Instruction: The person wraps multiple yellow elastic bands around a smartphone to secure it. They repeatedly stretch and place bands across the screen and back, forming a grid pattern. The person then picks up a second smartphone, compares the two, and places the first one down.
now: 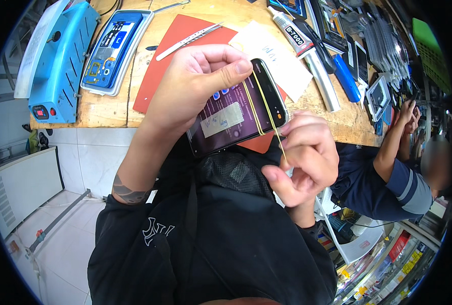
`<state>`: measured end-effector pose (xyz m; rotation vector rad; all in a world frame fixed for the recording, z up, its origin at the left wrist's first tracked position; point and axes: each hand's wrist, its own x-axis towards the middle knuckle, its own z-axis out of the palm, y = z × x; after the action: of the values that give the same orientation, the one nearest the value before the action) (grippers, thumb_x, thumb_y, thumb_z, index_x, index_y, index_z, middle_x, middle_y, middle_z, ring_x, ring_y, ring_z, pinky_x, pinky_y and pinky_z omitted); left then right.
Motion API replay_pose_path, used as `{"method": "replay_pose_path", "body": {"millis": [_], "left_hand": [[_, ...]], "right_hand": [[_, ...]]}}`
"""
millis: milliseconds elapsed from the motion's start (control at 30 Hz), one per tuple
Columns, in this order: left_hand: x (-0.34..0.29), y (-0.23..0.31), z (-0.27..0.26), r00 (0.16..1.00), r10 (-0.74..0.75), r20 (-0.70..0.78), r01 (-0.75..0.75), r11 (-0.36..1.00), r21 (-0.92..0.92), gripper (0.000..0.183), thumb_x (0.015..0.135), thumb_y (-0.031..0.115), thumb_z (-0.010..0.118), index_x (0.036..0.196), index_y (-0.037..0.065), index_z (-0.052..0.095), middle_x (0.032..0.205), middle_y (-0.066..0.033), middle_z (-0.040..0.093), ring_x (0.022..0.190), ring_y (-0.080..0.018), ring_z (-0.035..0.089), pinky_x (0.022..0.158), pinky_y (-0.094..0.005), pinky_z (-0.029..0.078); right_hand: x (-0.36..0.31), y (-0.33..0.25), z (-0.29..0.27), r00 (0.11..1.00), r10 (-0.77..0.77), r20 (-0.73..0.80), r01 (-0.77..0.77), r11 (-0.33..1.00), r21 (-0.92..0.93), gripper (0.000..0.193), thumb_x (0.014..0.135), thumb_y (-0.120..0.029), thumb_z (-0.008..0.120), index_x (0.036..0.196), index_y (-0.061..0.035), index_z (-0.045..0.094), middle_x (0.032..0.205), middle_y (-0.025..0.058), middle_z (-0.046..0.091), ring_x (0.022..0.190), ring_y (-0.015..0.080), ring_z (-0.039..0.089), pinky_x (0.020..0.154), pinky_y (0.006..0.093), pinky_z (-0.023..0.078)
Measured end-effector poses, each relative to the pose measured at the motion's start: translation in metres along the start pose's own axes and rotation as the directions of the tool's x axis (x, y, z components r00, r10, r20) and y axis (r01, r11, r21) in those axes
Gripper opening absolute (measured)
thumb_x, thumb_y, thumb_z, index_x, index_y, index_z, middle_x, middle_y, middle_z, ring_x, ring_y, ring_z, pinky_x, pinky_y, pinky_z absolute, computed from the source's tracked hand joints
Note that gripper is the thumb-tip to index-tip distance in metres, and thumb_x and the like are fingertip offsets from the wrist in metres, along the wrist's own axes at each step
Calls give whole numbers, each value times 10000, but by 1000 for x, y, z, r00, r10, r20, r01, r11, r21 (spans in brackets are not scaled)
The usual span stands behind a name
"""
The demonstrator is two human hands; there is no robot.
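A smartphone (236, 94) with a lit purple screen is tilted over the table's front edge. A paper label (222, 120) with handwriting is stuck on its glass. My left hand (198, 76) grips the phone along its far side, the thumb pressed near the top edge. Yellow rubber band (257, 104) strands cross the screen near one end. At the phone's near right corner, my right hand (309, 157) is closed with a strand pinched between its fingers and pulled taut toward me. The phone's underside is hidden.
A red mat (149, 86) carries tweezers (189, 41). Left of it are an opened blue phone (115, 48) in a tray and a blue machine (66, 66). A glue tube (292, 33) and a paper sheet (274, 56) lie right. Another person (388, 173) works at far right.
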<state>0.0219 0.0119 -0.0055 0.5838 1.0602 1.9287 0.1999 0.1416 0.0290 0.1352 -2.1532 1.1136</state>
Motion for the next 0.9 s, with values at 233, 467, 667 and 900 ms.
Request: {"method": "replay_pose_path", "body": {"millis": [233,467,667,900], "left_hand": [[-13,5,14,990,-74,118,82,994,-69,293,1017,258,683,1089,-26,697,933,-32,723,838,-57,665,769,-205,508],[-7,9,20,936,-220,276,221,975,29,259,955,203,760,1024,-46,740,915,-53,750,813,-60,681,742,-203,511],[-1,24,23,846,-353,400,178,893,413,182,888,106,823,980,-37,757,856,-42,754,777,-73,696,722,-218,545],[2,24,21,891,-296,344,30,795,606,173,883,155,783,942,-8,775,752,-80,722,677,-100,637,648,-276,502]], "right_hand": [[-4,9,-20,986,-36,165,1,978,210,321,792,-246,714,605,-63,528,723,63,602,757,264,639,851,462,443],[1,56,-19,911,246,330,-392,767,509,339,949,-275,696,792,-33,518,799,67,560,767,175,530,713,316,415],[17,47,-26,715,367,595,-690,511,513,417,1076,-351,527,792,-47,537,771,9,537,729,114,494,686,274,397],[23,11,-15,771,528,356,-620,751,229,425,1098,-362,492,898,3,576,829,19,526,772,95,472,709,242,368]]}}
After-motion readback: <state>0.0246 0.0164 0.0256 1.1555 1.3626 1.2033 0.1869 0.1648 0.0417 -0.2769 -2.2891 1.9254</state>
